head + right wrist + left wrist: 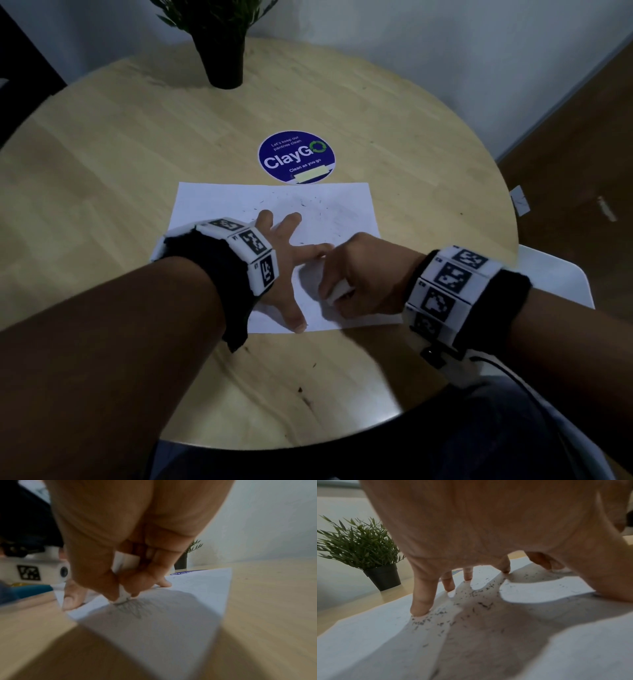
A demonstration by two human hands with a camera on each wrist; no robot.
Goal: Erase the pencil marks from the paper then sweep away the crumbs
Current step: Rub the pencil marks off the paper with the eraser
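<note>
Our left hand (281, 274) is spread flat on the paper (342, 209) at mid-tabletop (137, 154); our right hand (363, 277) pinches a white eraser (124, 596) against faint marks (135, 608). Short, firm strokes seem best — away from the bracing hand — amid scattered crumbs (479, 604).

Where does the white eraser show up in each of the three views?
Head: eraser low centre-right, gripped by the right hand on the paper.
Left wrist: not in it.
Right wrist: centre, between the fingertips, its tip on the pencil marks.
Shared landmark: the potted plant.
</note>
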